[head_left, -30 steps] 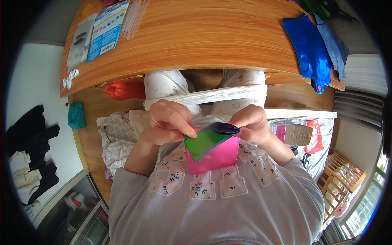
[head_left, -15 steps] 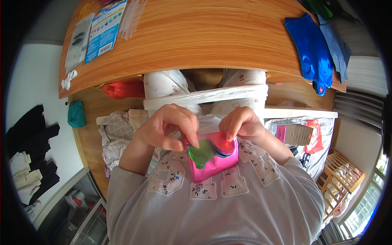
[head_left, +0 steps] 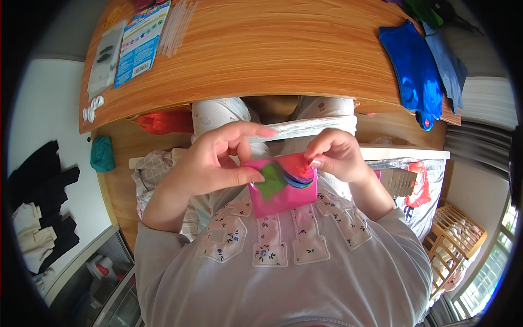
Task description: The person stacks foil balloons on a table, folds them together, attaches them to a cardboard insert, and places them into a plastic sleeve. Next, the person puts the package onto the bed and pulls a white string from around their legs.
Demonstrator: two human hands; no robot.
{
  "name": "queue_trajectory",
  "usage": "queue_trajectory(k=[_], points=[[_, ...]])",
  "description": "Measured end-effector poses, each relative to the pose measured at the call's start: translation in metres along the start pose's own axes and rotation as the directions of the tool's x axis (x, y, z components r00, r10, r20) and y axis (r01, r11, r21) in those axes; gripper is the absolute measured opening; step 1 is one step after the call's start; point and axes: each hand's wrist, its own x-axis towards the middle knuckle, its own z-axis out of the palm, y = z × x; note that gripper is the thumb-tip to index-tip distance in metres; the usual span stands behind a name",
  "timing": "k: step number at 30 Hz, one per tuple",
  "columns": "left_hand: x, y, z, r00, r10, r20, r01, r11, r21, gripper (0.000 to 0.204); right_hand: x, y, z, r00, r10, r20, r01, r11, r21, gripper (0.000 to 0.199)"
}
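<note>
In front of my chest is a shiny pink foil piece (head_left: 272,206), roughly square and folded flat. On its face lie a blurred green piece (head_left: 271,184) at the left and a stack of rounded red, blue and dark layers (head_left: 297,169) at the right. My left hand (head_left: 226,161) has its thumb on the upper left edge by the green piece, its index finger stretched out above; its other fingers curl behind the edge. At the upper right corner, my right hand (head_left: 335,155) pinches the foil beside the red layer.
Beyond my knees stands a wooden table (head_left: 283,49). On its left lie a blue and white printed card (head_left: 139,49), clear straws (head_left: 177,27), a clear bag (head_left: 106,60) and white coils (head_left: 92,109). Blue foil (head_left: 417,71) hangs over its right edge. A wooden crate (head_left: 455,234) stands at right.
Both hands have lifted the pink foil piece slightly away from my body. My left index finger has come off the green piece and stretched out; the thumb now presses at the edge.
</note>
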Motion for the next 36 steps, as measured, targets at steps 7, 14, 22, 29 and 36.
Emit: queue_trajectory(k=[7, 14, 22, 29, 36], points=[[0.014, 0.024, -0.017, 0.995, 0.072, 0.063, -0.093, 0.886, 0.455, 0.04, 0.028, -0.055, -0.004, 0.994, 0.065, 0.093, 0.02, 0.711, -0.703, 0.037], [0.015, 0.082, -0.006, 0.917, 0.383, 0.116, -0.31, 0.498, 0.81, 0.038, 0.039, -0.091, 0.006, 0.973, -0.227, 0.036, 0.159, 0.551, -0.819, 0.035], [0.029, 0.079, -0.016, 0.964, 0.262, -0.041, -0.22, 0.877, 0.428, 0.029, 0.046, -0.097, 0.004, 0.952, -0.298, 0.065, 0.261, 0.685, -0.68, 0.04], [0.051, 0.04, -0.04, 0.998, 0.058, -0.038, -0.058, 0.998, 0.01, 0.036, 0.063, -0.074, 0.004, 0.978, -0.093, -0.188, 0.018, 0.929, -0.37, 0.042], [0.075, -0.013, -0.04, 0.992, 0.003, 0.126, 0.086, 0.714, -0.695, 0.057, 0.075, -0.051, -0.006, 0.991, -0.058, -0.123, 0.069, 0.994, 0.084, 0.023]])
